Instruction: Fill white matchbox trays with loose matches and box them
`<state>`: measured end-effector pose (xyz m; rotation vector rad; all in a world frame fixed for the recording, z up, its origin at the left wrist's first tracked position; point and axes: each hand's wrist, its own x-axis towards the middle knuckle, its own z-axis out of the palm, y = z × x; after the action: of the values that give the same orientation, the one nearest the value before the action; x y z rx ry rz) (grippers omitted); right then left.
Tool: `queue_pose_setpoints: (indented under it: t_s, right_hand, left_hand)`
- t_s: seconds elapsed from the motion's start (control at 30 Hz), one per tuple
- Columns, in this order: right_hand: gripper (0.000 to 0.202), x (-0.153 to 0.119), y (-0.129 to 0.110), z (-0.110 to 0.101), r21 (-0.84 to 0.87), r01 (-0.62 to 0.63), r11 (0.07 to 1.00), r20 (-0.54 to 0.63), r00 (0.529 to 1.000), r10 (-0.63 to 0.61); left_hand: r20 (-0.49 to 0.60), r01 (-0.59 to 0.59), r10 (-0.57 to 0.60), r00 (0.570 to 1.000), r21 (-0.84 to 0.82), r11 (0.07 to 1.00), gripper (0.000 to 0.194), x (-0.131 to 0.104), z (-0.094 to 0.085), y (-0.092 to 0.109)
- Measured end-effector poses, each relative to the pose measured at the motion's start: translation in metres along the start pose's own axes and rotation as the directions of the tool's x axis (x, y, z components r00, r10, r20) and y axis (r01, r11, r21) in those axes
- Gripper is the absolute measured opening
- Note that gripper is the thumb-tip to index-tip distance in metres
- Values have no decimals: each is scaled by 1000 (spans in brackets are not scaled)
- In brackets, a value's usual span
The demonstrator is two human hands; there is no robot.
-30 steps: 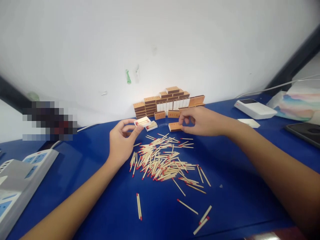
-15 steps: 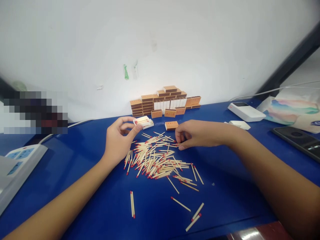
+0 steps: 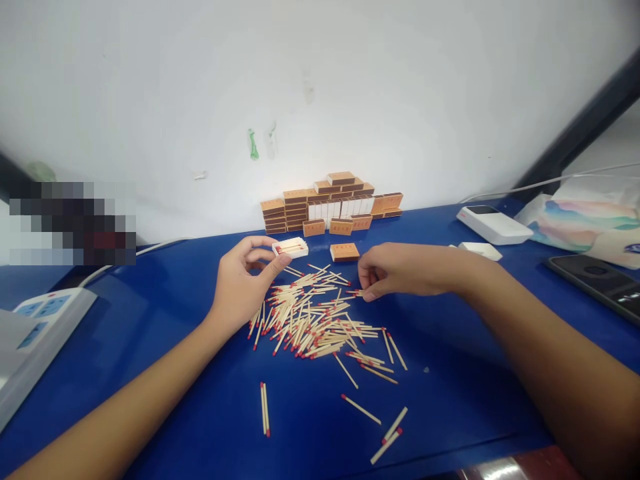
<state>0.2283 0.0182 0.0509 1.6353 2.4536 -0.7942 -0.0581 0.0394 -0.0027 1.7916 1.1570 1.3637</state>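
Observation:
My left hand (image 3: 244,280) grips a white matchbox tray (image 3: 299,253) between thumb and fingers, and several red-tipped matches lie inside it. Above the right side of the loose match pile (image 3: 310,320), my right hand (image 3: 400,270) is closed in a pinch on a few matches (image 3: 354,293); their red heads point left. Just beyond those fingertips an orange matchbox (image 3: 345,252) lies flat on the blue table (image 3: 200,413). A few stray matches (image 3: 361,409) are scattered nearer to me.
Stacked matchboxes (image 3: 296,207) stand against the wall, with a few more upright in front. At right are a white device (image 3: 495,225), a small white object (image 3: 480,251), a black phone (image 3: 597,283) and a plastic packet (image 3: 575,213). A power strip (image 3: 60,327) lies at left.
The tray in my left hand has shifted slightly right and its tilt has changed. My right hand has drawn a little to the right, with matches held in its fingertips.

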Motion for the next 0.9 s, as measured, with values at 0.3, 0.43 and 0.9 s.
queue_pose_setpoints:
  t_s: [0.3,0.43,0.9]
  right_hand:
    - [8,-1,-11,1,52,-36,998,-30,999,38]
    - [15,-1,-8,3,6,-51,999,-31,998,51]
    - [26,7,-10,1,-47,184,982,-453,872,-185]
  left_hand:
    - [43,-12,11,999,21,1000,32,-2,0,1]
    - [46,-22,20,999,34,999,31,-2,0,2]
    - [130,-17,14,991,20,1000,34,-4,1,5]
